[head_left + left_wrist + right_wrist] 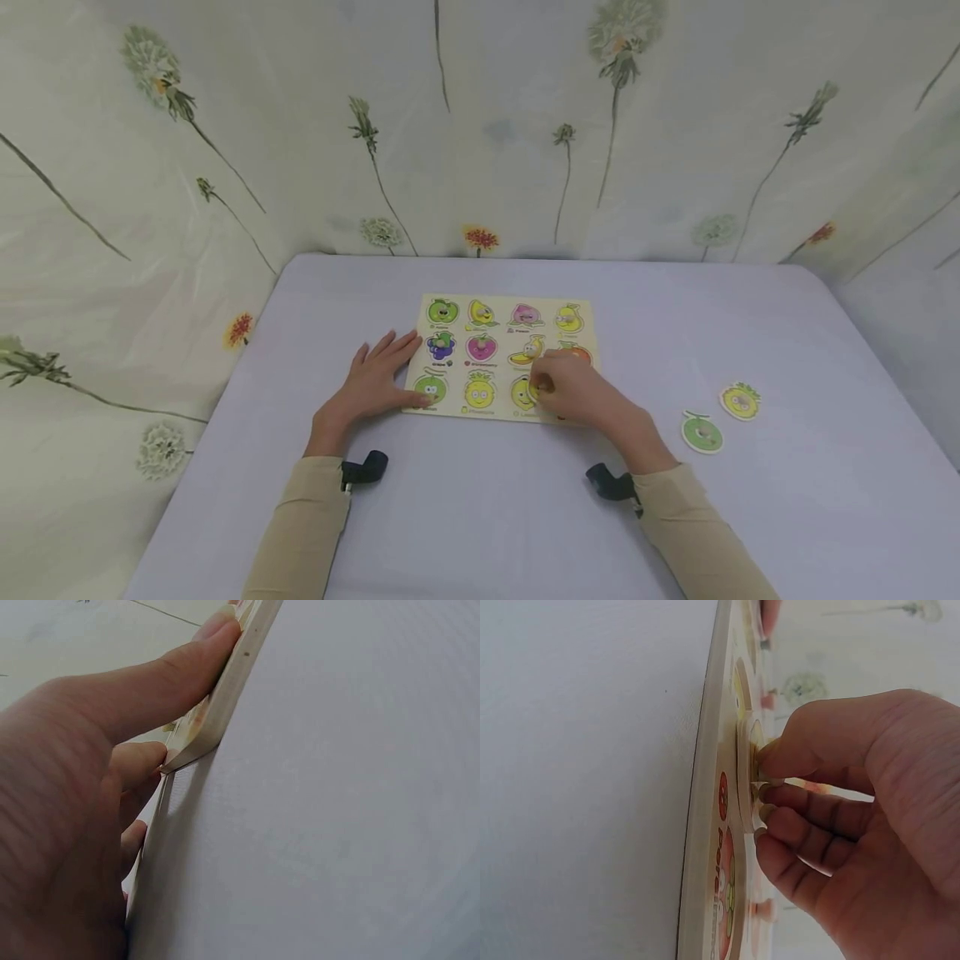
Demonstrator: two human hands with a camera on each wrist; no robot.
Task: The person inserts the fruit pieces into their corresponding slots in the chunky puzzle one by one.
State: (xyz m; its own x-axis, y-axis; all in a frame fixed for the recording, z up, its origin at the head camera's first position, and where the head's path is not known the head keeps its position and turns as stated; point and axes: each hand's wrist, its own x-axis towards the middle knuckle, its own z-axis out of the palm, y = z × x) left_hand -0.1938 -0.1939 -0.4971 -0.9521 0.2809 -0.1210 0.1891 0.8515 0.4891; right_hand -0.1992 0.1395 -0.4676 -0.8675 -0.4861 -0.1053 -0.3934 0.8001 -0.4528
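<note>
A wooden fruit puzzle board (501, 407) with printed pictures and captions lies flat on the table. My left hand (372, 377) steadies its left side, the thumb over the near-left corner and the other fingers spread along the left edge. In the left wrist view, the thumb (176, 679) presses on the board's top face. My right hand (573, 387) pinches a yellow lemon puzzle piece (533, 392) at the lemon picture in the near row. The right wrist view shows this piece (745, 769) close over the board, its far side hidden by the fingers.
To the right of the board, a green melon piece (702, 433) and a yellow pineapple piece (741, 402) lie loose on the white-covered table (465, 508). Knobs stand up from pieces in the board. A curtain with dandelion prints (495, 150) hangs behind the table.
</note>
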